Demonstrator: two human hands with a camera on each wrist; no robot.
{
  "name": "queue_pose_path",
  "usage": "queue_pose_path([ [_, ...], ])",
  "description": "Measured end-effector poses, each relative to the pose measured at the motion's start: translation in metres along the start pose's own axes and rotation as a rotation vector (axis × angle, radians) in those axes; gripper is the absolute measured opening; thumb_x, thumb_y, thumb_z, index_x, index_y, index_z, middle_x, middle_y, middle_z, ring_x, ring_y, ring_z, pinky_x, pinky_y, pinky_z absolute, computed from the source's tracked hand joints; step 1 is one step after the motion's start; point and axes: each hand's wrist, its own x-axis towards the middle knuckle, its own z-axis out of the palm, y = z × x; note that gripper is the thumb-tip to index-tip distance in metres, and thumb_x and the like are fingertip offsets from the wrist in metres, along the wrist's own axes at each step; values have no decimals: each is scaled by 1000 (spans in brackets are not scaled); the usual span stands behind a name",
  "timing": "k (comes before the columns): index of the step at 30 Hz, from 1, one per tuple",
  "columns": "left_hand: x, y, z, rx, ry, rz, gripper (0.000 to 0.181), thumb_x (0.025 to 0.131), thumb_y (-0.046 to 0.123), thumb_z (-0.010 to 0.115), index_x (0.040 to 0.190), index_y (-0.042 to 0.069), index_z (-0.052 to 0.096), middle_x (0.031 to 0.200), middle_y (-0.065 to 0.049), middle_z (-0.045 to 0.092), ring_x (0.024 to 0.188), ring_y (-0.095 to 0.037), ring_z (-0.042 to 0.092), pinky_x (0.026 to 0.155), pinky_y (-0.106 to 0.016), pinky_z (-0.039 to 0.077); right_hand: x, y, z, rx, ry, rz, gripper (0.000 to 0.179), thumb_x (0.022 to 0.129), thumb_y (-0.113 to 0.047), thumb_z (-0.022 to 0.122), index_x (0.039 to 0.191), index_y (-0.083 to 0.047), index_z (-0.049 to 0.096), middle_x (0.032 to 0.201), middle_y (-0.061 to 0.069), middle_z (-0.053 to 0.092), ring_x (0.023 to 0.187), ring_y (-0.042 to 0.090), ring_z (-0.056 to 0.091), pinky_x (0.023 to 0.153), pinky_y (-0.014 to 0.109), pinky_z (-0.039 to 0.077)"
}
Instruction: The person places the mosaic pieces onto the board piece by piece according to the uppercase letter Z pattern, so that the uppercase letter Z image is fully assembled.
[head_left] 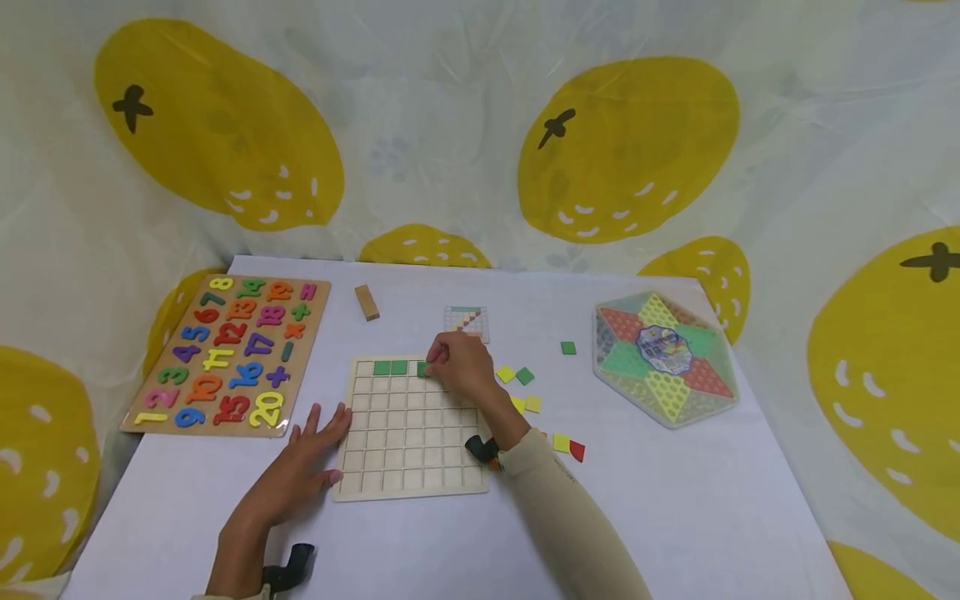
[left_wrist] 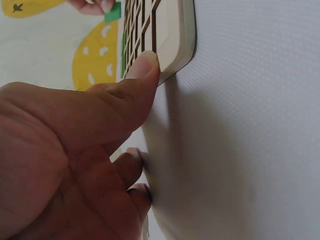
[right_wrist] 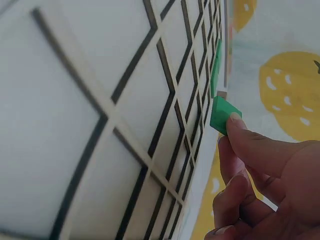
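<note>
A pale wooden grid board (head_left: 392,433) lies in front of me on the white table. Two green square tiles (head_left: 382,367) sit side by side in its far row. My right hand (head_left: 467,367) is over that row and pinches another green square tile (right_wrist: 220,114) between thumb and fingers; in the right wrist view the tile is tilted, held up from the grid. My left hand (head_left: 303,458) rests at the board's left side with fingers spread, and its thumb (left_wrist: 145,67) touches the board's edge near a corner.
Loose tiles, such as a yellow one (head_left: 506,374), a green one (head_left: 568,347) and a red one (head_left: 577,451), lie right of the board. Behind it are a small printed card (head_left: 456,317) and a wooden block (head_left: 367,302). A number puzzle (head_left: 318,304) lies left, a hexagonal star-patterned game box (head_left: 663,350) right.
</note>
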Motion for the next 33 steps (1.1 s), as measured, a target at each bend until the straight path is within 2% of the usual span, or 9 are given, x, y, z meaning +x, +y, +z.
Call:
queue_pose_path([
  [10, 1, 0, 1, 12, 11, -4, 95, 88, -2, 80, 167, 18, 31, 175, -3, 22, 166, -40, -6, 133, -64, -6, 15, -12, 10, -78, -29, 13, 14, 87, -17, 87, 84, -20, 74, 76, -4, 68, 71, 12, 62, 58, 27, 46],
  [16, 2, 0, 1, 4, -1, -2, 96, 87, -3, 80, 167, 17, 30, 175, -4, 21, 166, -41, -6, 132, -65, -6, 18, -14, 16, -149, -83, 49, 11, 91, -19, 84, 87, -22, 74, 78, -5, 65, 73, 12, 59, 57, 25, 44],
  [20, 1, 0, 1, 8, -3, -7, 96, 87, -3, 80, 167, 17, 30, 175, -4, 21, 166, -41, -6, 132, -65, -5, 15, -13, 14, -132, -83, 44, 8, 91, -18, 84, 91, -22, 77, 81, -6, 67, 75, 12, 61, 58, 26, 46],
  [27, 1, 1, 1, 4, -12, -2, 95, 87, -2, 80, 166, 16, 32, 175, -5, 22, 166, -42, -5, 132, -66, -4, -1, 3, -9, 2, -23, -7, 18, 92, -19, 83, 109, -17, 78, 93, -1, 73, 87, 19, 66, 71, 33, 51],
  [30, 1, 1, 1, 2, -14, 1, 94, 87, -2, 80, 166, 16, 32, 174, -5, 22, 166, -41, -5, 132, -66, -4, -9, 12, -24, 29, 16, -9, 21, 92, -18, 84, 112, -15, 78, 96, 2, 75, 89, 23, 67, 70, 33, 51],
  [33, 0, 1, 0, 5, -9, 5, 94, 87, -2, 80, 166, 15, 32, 174, -6, 22, 166, -42, -5, 131, -67, -3, -16, 22, -39, 38, 46, 34, 23, 92, -19, 84, 114, -15, 77, 98, 2, 76, 83, 22, 66, 66, 31, 50],
])
